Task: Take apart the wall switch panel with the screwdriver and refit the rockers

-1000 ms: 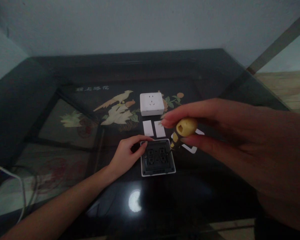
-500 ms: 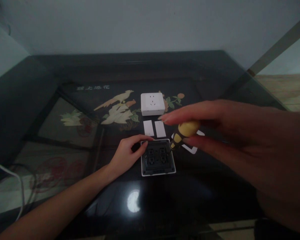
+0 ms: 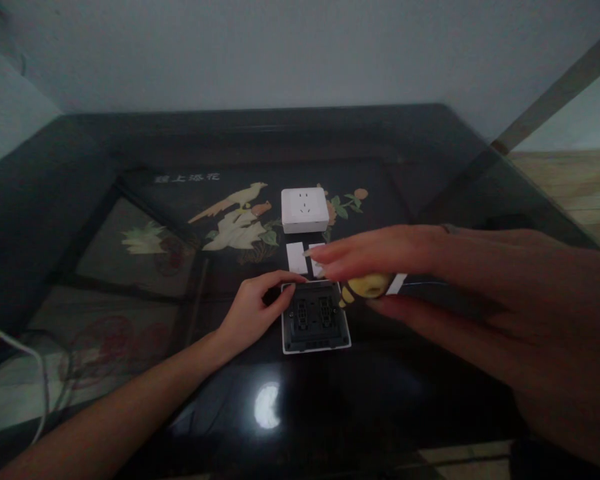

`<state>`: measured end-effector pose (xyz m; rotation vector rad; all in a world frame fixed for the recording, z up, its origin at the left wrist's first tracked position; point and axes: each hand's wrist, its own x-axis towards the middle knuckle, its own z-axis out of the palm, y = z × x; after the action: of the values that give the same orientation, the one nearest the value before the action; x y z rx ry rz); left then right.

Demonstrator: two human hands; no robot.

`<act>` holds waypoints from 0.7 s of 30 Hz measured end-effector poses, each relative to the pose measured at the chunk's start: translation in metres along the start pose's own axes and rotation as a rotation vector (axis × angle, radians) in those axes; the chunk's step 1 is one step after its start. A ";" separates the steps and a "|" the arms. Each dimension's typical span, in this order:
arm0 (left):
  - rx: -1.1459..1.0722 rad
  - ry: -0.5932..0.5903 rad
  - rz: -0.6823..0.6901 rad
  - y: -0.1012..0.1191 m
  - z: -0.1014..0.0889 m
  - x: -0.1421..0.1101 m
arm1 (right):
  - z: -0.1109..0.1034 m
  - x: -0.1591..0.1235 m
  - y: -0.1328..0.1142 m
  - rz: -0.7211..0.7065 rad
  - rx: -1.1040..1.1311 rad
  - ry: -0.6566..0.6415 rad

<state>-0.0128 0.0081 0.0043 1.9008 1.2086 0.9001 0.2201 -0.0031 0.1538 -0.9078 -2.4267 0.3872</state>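
A dark switch module in a white frame (image 3: pixel 316 321) lies face up on the black glass table (image 3: pixel 130 167). My left hand (image 3: pixel 255 308) rests at its left edge, fingers curled against the top left corner. My right hand (image 3: pixel 460 293), close to the camera, pinches a yellow and black screwdriver (image 3: pixel 363 288) between thumb and fingers. The screwdriver's tip points down-left at the module's upper right corner.
A white wall socket (image 3: pixel 304 209) stands behind the module. Two small white rocker covers (image 3: pixel 297 257) lie between them, one partly hidden by my fingers. A white frame piece (image 3: pixel 396 283) shows under my right hand. Cables (image 3: pixel 10 360) lie at the left edge.
My right hand has dropped lower with the screwdriver and tilted it flatter, so the handle end no longer faces the camera. My left hand has stayed at the module's corner.
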 end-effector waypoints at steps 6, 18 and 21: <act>0.003 0.019 0.001 -0.001 0.001 0.000 | 0.012 0.003 0.000 -0.082 -0.100 0.265; 0.013 -0.007 -0.028 -0.001 0.000 0.000 | 0.005 0.001 0.001 -0.029 -0.173 0.147; 0.006 -0.011 -0.032 0.001 0.000 0.001 | 0.013 0.001 0.000 0.012 -0.270 0.273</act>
<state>-0.0124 0.0083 0.0056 1.8839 1.2331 0.8686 0.2123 -0.0029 0.1437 -1.0156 -2.2518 -0.0623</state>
